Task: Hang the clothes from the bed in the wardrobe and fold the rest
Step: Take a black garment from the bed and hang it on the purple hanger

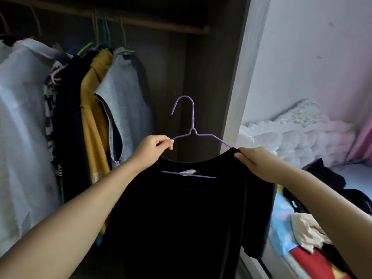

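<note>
arms: both forearms come in from the near bottom corners, reaching out toward the wardrobe

black top [193, 214]: hangs right in the middle, on a purple hanger [192, 129], in front of the open wardrobe. Hook sticks up free, well below the rail, not on it

left hand [155, 147]: fingers curled, pinching the hanger's left arm right at the top's left shoulder

right hand [255, 160]: fingers and thumb pinched on the top's right shoulder where the hanger's arm slips under the fabric

wardrobe [201, 81]: dark inside, wooden rail [161, 25] across the far top. White, patterned, black, mustard and grey clothes [96, 101] are packed along the left half on coloured hangers

open room: right half of the rail is bare, with a clear gap between the grey piece and the wardrobe's right side wall

edge: pale wardrobe frame [239, 81] runs down just right of the hanger

bed [281, 224]: right side, bright print sheet, with a heap of dark, cream and red clothes [314, 234] on it and white frilly bedding [291, 133] further back against the wall
</note>
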Tool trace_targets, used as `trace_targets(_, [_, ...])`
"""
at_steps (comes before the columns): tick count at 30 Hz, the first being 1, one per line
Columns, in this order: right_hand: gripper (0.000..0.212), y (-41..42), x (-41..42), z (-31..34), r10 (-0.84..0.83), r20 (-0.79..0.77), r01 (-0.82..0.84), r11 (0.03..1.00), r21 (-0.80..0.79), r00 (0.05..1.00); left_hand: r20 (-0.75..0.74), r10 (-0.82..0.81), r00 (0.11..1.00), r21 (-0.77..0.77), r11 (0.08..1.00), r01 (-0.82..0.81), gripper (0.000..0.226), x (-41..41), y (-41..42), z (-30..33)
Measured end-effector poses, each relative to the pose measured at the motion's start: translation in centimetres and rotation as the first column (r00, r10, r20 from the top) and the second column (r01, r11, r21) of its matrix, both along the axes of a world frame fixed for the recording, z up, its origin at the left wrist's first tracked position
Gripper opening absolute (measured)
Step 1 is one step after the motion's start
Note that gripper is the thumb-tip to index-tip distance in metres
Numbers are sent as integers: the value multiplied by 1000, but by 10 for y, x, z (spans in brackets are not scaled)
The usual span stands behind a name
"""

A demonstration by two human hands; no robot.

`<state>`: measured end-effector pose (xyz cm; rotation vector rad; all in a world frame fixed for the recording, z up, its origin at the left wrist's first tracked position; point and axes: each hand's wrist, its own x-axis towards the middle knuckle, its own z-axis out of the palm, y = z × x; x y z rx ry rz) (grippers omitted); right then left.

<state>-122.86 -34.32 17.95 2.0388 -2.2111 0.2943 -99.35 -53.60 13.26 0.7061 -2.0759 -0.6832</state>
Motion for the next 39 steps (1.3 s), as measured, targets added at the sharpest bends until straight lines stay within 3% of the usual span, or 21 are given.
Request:
trace_targets(5, [33,-15,12,9,-18,-1,18,990,-140,1000,-43,-30,999,89,995,34,24,0,-22,12])
trace_targets(10, [33,-34,12,52,-214,-71,178,924,-338,974,-42,-9,999,192,981,17,23,-26,-82,29])
trace_targets(14, [29,-66,26,88,-321,-36,290,891,-349,946,-197,262,945,313,930,-192,36,-15,-136,31])
trace_targets(16, [26,-91,35,100,-337,60,339,892,-299,940,-304,329,894,381,902,-203,46,-4,-147,42])
trace_targets(18, [30,-122,41,109,-320,199,364,895,-258,926,-379,249,892,209,961,-180,50,8,-147,60])
trace_targets(19, [32,-140,45,115,-308,265,376,889,-262,914,-357,179,917,-4,981,-194,48,17,-144,73])
trace_targets(20, [33,-152,49,120,-298,317,386,884,-264,900,-293,156,943,-270,933,-238,46,23,-137,87])
trace_targets(21, [34,-165,55,126,-280,351,384,882,-274,894,-233,215,948,-543,780,-311,46,29,-136,102])
trace_targets(22, [34,-180,61,133,-251,376,373,879,-297,892,-203,331,921,-733,572,-367,48,37,-136,119])
trace_targets(23, [33,-195,68,143,-219,396,359,876,-323,892,-141,482,865,-808,449,-382,52,45,-135,140])
trace_targets(25, [30,-224,82,163,-164,435,335,874,-353,886,128,699,704,-741,539,-401,57,54,-140,177])
trace_targets(27, [27,-257,98,186,-132,468,322,879,-353,874,397,698,596,-578,695,-428,60,57,-159,200])
trace_targets(29, [28,-288,112,205,-113,492,305,893,-331,863,521,651,552,-488,758,-434,62,54,-181,207])
trace_targets(33, [25,-332,132,217,-105,444,227,946,-232,890,533,594,602,-418,804,-423,64,55,-200,203])
trace_targets(39, [22,-360,140,181,-190,291,243,957,-159,938,482,608,631,-400,793,-459,70,65,-215,198])
